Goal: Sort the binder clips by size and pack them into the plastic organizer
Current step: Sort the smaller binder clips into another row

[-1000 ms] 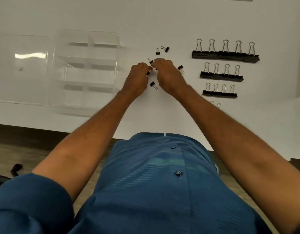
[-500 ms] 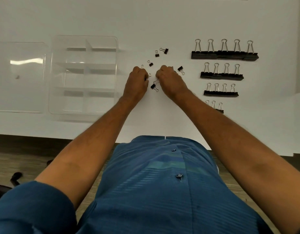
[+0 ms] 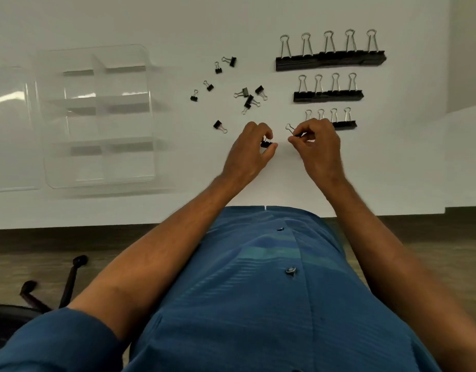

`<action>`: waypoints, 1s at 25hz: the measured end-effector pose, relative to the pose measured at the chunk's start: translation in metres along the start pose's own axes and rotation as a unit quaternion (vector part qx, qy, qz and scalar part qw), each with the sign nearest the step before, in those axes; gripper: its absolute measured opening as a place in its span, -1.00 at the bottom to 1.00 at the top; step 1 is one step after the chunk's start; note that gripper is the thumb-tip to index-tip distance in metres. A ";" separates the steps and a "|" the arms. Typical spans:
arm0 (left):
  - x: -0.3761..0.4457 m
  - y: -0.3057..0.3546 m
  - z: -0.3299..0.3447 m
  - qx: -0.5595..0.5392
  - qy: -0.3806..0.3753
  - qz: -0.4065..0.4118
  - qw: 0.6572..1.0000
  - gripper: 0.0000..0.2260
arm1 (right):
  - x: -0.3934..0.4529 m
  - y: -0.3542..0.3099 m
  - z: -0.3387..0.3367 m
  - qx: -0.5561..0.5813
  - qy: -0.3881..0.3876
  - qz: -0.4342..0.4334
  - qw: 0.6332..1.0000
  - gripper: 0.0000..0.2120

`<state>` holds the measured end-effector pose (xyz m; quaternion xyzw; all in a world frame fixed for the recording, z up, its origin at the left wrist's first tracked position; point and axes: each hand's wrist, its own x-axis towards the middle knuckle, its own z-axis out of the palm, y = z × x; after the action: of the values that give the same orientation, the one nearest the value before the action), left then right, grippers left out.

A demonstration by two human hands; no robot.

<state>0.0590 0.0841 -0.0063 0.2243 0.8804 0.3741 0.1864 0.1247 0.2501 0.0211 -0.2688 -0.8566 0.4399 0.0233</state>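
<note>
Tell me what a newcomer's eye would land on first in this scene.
Three neat rows of black binder clips, largest row farthest, stand out at the right of the white table. At centre, the left hand and right hand each pinch a small clip, with loose small clips scattered just beyond them. The clear plastic organizer sits at the left, no clips inside.

Large clips (image 3: 330, 59) right of my organizer (image 3: 97, 116): 5 | medium (image 3: 328, 95): 4 | small row (image 3: 344, 124): 4 | loose minis (image 3: 247, 99): 9 | in my hands (image 3: 247, 154): 2
</note>
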 end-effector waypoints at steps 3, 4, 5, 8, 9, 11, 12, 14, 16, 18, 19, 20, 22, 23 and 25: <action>0.003 0.012 0.020 0.009 -0.030 0.017 0.999 -0.84 | -0.010 0.034 -0.043 -0.022 0.045 0.066 0.997 -0.87; 0.005 0.015 0.025 0.014 -0.039 0.021 0.999 -0.84 | -0.012 0.047 -0.055 -0.033 0.052 0.082 0.995 -0.86; 0.006 0.018 0.030 0.022 -0.046 0.026 0.998 -0.84 | -0.014 0.058 -0.066 -0.042 0.055 0.094 0.993 -0.84; 0.009 0.024 0.040 0.077 -0.043 0.036 0.995 -0.82 | -0.016 0.085 -0.082 -0.069 0.037 0.105 0.991 -0.80; 0.010 0.024 0.044 0.097 -0.041 0.038 0.994 -0.81 | -0.015 0.092 -0.084 -0.071 0.029 0.102 0.992 -0.79; 0.011 0.027 0.049 0.131 -0.037 0.046 0.990 -0.79 | -0.013 0.099 -0.086 -0.069 0.016 0.090 0.993 -0.76; 0.011 0.028 0.051 0.144 -0.034 0.050 0.988 -0.79 | -0.012 0.102 -0.087 -0.068 0.009 0.081 0.994 -0.75; 0.011 0.030 0.055 0.159 -0.031 0.047 0.986 -0.77 | -0.010 0.105 -0.088 -0.073 -0.012 0.054 0.996 -0.73; 0.010 0.031 0.057 0.151 -0.028 0.034 0.988 -0.74 | -0.011 0.108 -0.090 -0.089 -0.027 0.004 0.996 -0.73; 0.007 0.031 0.057 0.117 -0.029 0.021 0.992 -0.70 | -0.011 0.112 -0.093 -0.094 -0.027 -0.052 0.994 -0.79; 0.004 0.030 0.056 0.100 -0.033 0.021 0.994 -0.67 | -0.010 0.115 -0.095 -0.099 -0.035 -0.080 0.991 -0.81; 0.002 0.029 0.056 0.089 -0.041 0.026 0.995 -0.65 | -0.009 0.119 -0.096 -0.111 -0.051 -0.106 0.987 -0.79; -0.004 0.029 0.059 0.089 -0.055 0.039 0.994 -0.62 | -0.005 0.127 -0.097 -0.136 -0.096 -0.146 0.975 -0.70; -0.005 0.029 0.062 0.092 -0.055 0.043 0.993 -0.63 | -0.003 0.130 -0.096 -0.143 -0.111 -0.159 0.970 -0.68; -0.005 0.032 0.067 0.089 -0.042 0.040 0.994 -0.64 | 0.002 0.132 -0.094 -0.142 -0.121 -0.175 0.967 -0.71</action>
<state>0.1046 0.1396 -0.0248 0.2902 0.8919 0.2917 0.1879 0.2067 0.3824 -0.0227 -0.0603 -0.9404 0.3318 -0.0426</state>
